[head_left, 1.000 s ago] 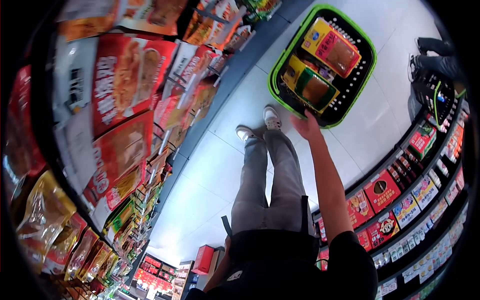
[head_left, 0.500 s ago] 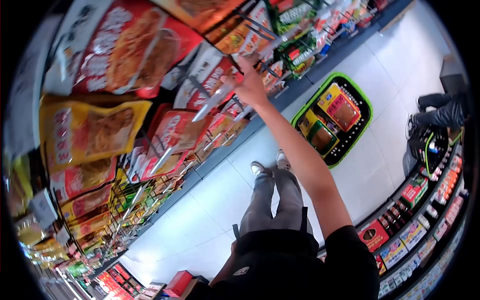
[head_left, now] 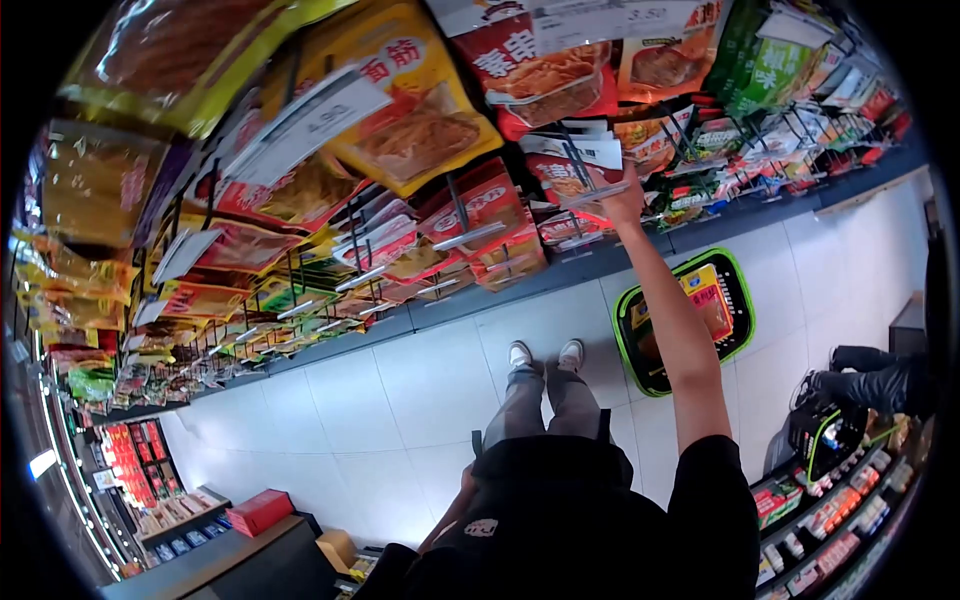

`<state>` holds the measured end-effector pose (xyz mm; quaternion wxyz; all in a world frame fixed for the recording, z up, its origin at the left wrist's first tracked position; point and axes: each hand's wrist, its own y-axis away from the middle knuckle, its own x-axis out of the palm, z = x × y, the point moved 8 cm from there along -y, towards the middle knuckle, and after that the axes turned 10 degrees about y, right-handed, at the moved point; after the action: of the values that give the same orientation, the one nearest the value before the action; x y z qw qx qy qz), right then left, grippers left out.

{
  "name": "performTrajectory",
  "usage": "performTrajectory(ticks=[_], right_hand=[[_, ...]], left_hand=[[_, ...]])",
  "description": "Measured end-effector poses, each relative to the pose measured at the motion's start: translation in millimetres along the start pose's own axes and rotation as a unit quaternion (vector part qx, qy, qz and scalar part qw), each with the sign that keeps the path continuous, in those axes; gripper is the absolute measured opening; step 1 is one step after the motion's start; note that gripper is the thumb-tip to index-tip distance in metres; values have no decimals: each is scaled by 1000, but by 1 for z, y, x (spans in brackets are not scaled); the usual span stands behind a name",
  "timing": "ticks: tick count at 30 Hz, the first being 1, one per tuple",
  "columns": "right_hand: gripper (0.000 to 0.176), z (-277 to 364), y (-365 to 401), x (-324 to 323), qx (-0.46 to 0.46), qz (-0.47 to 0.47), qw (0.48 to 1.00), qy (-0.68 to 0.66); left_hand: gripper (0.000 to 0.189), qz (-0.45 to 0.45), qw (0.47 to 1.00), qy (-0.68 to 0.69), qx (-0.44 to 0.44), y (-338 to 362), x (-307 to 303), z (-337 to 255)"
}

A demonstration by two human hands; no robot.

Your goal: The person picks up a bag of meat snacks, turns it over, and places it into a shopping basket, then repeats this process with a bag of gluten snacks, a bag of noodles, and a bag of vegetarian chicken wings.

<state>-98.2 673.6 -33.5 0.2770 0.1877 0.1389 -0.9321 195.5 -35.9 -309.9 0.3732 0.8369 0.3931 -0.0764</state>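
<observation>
the left hand (head_left: 467, 481) is hanging beside the waist, mostly hidden, so its grip cannot be told. the right hand (head_left: 622, 205) is reaching into the hanging snacks, just beside a red snack packet (head_left: 556, 176) that is hanging on a rack hook; whether the fingers are pinching it cannot be told. below the forearm, a green-rimmed shopping basket (head_left: 742, 300) is standing on the tiled floor (head_left: 440, 360), holding a yellow-and-red food pack (head_left: 713, 306). farther off, a red box (head_left: 260, 511) is sitting on a counter.
</observation>
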Motion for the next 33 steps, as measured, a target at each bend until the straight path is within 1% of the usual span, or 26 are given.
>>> performTrajectory(ticks=[2, 4, 8, 10, 11, 13, 14, 15, 16, 17, 18, 19, 20, 21, 22, 23, 24, 25, 26, 27, 28, 29, 30, 32, 33], right_hand=[[61, 13, 12, -7, 18, -3, 999, -42], [58, 20, 23, -15, 17, -21, 1000, -4], [53, 35, 49, -27, 13, -43, 997, 55], [46, 51, 63, -29, 23, 18, 999, -23], [37, 42, 66, -30, 30, -4, 999, 27], [34, 30, 74, -27, 74, 40, 995, -55], [33, 37, 81, -29, 96, 63, 989, -94], [29, 44, 88, -36, 107, 75, 984, -118], [28, 41, 95, -36, 132, 95, 973, -161], [26, 34, 100, -37, 157, 116, 960, -202], [25, 28, 109, -37, 184, 138, 943, -240], [23, 31, 117, -41, 195, 159, 928, -274], [24, 36, 124, -50, 198, 154, 929, -274], [24, 40, 134, -59, 200, 149, 929, -273], [25, 42, 145, -67, 202, 144, 929, -274], [26, 39, 158, -71, 219, 157, 925, -268], [27, 37, 171, -75, 237, 169, 920, -263], [27, 44, 185, -78, 256, 182, 908, -279], [27, 36, 195, -79, 256, 194, 910, -261], [28, 36, 205, -79, 267, 203, 904, -266], [28, 38, 216, -78, 279, 213, 897, -269], [28, 45, 223, -79, 276, 226, 893, -275], [28, 56, 229, -79, 275, 239, 888, -281], [29, 75, 236, -80, 290, 261, 869, -303], [30, 80, 238, -79, 296, 267, 861, -317]], left_hand=[[35, -8, 1000, -14, 23, -4, 8, 7], [35, -14, 999, -24, 34, -9, 10, 7], [36, -28, 999, -11, 16, -27, 4, -6], [36, -15, 999, 31, -22, -26, -7, -34], [37, -8, 998, 52, -42, -25, -15, -60], [34, -14, 1000, 8, -16, -34, -29, -117], [32, -17, 1000, -13, -3, -37, -30, -125], [28, -26, 999, -16, -17, -47, -29, -116], [28, -32, 995, -96, -11, -57, -32, -116], [27, -35, 983, -176, -33, -65, -33, -116], [27, -57, 977, -208, -5, -70, -38, -123], [27, -65, 974, -214, -46, -78, -46, -135], [34, -165, 966, -4, -201, -74, -65, -143], [40, -212, 962, 23, -172, -77, -77, -169], [38, -228, 962, 32, -147, -77, -88, -214], [37, -219, 970, 45, -98, -83, -95, -249], [36, -224, 962, 132, -83, -94, -95, -260], [39, -214, 957, 194, -34, -110, -91, -267], [44, -174, 941, 291, -5, -117, -85, -296], [49, -99, 936, 335, -32, -109, -82, -343], [54, -27, 929, 363, -65, -100, -77, -381], [57, 45, 916, 393, -64, -99, -68, -405], [60, 97, 910, 401, -41, -91, -64, -436], [59, 172, 887, 429, 21, -74, -60, -483], [59, 177, 888, 425, 16, -68, -57, -485]])
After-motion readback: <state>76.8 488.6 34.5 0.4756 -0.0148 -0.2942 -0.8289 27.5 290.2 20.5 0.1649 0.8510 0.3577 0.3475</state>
